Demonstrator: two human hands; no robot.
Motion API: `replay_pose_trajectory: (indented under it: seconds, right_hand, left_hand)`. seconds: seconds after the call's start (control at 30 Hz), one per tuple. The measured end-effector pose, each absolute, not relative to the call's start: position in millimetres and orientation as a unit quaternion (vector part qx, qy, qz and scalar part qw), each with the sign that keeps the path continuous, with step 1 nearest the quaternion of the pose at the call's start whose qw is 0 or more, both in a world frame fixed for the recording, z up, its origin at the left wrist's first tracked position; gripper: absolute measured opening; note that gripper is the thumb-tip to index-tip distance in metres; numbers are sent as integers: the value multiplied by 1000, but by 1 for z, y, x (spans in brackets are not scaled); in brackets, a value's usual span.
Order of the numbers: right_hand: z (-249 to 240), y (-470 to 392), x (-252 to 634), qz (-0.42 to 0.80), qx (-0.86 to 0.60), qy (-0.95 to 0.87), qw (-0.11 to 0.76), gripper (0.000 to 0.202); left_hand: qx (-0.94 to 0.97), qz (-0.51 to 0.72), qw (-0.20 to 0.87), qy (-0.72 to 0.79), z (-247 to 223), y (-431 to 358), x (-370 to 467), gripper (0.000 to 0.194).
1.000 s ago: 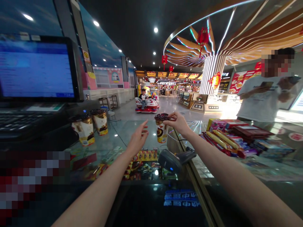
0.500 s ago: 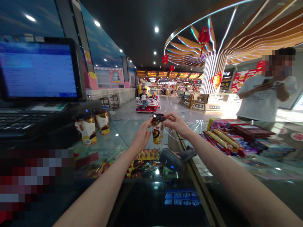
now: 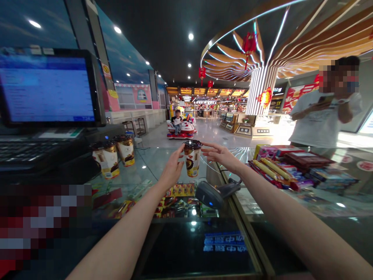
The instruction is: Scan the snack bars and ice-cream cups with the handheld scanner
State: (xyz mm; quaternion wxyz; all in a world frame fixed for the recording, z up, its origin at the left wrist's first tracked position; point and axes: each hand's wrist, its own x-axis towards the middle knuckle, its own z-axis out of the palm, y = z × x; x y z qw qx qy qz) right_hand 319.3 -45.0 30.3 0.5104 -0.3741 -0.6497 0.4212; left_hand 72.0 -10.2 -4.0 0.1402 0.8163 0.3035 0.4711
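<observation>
A brown, white and yellow paper cup with a dark plastic lid stands upright on the glass counter between my hands. My left hand is on its left side, fingers stretched out with the tips at the lid's edge; whether they touch it I cannot tell. On the cup's right, my right hand has its fingers extended and spread, the foremost tip close to the lid. Neither hand wraps around the cup. Just in front of the cup, a dark handheld barcode scanner with a blue light lies on the counter.
More lidded cups stand at left, beside a keyboard and a monitor. Packaged snacks are piled at right. Goods show through the glass counter. A person stands beyond it; a child sits on a ride farther back.
My right hand's fingers have straightened and drawn slightly back from the lid. My left hand stays beside the cup. The whole view has shifted slightly.
</observation>
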Motion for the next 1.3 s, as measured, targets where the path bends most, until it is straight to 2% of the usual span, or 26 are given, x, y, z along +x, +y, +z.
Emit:
replay_pose_trajectory:
  seconds: [0.23,0.5,0.73,0.87,1.0,1.3]
  right_hand:
    - [14,-67,347,306,-393,-749,436,37]
    - [12,-107,367,184,-440,-815,327,37]
    - [5,-122,379,184,-487,-789,326,33]
    - [4,-127,380,193,-485,-775,356,27]
    - [5,-130,379,206,-473,-774,368,31]
    - [5,-130,380,212,-477,-814,254,54]
  left_hand:
    - [807,469,124,336,-6,-3,69,68]
    - [807,462,89,356,-3,-1,68,67]
    - [807,479,9,345,8,-13,72,64]
    - [824,467,-45,318,15,-23,75,58]
    - [841,446,-50,302,17,-29,77,55]
    - [844,444,-17,302,15,-22,70,58]
